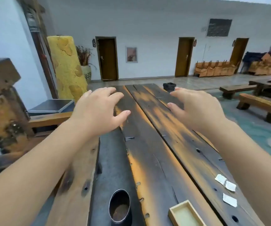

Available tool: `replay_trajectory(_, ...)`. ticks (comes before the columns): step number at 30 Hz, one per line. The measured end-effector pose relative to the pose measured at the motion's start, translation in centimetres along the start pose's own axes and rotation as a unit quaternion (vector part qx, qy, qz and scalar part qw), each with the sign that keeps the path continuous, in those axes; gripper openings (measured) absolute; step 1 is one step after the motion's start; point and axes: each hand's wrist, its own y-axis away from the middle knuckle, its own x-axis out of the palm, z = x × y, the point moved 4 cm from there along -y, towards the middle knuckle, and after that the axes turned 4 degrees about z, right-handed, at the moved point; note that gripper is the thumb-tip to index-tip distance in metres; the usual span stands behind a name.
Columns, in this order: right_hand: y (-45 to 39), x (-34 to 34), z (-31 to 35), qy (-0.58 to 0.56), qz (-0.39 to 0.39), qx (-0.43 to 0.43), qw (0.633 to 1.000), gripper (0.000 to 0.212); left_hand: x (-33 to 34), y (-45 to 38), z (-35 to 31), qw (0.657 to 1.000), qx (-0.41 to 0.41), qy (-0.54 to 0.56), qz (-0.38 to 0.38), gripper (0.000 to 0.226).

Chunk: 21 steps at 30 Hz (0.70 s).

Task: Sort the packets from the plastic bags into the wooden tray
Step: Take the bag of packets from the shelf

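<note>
A small light wooden tray [172, 213] lies at the near edge of the long dark table [156, 144], partly cut off by the frame. Right of it lie three small white packets [220, 178] [230, 186] [229, 199], flat on the wood. My left hand [97, 108] and my right hand [196, 108] are stretched out above the table's middle, palms down, fingers spread and relaxed, holding nothing. Both hands are far beyond the tray and packets. No plastic bags are in view.
A dark metal cup [120, 207] stands left of the tray in a grey recessed strip. A small black box [169, 86] sits at the table's far end. Wooden benches [262, 105] stand to the right, a carved chair [2, 101] to the left.
</note>
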Motion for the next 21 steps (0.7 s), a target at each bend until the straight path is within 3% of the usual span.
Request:
replay_trajectory(12, -1.7, 6.6, 12.9, -0.071, 0.132, -0.148, 0.978, 0.051, -0.5, 11.5, 8.7, 0.98, -0.156, -0.087, 0.09, 0.076)
replay_trajectory(21, 0.7, 8.2, 31.8, -0.103, 0.167, -0.291, 0.936, 0.055, -2.0, 24.5, 19.2, 0.945, -0.28, -0.101, 0.134, 0.074)
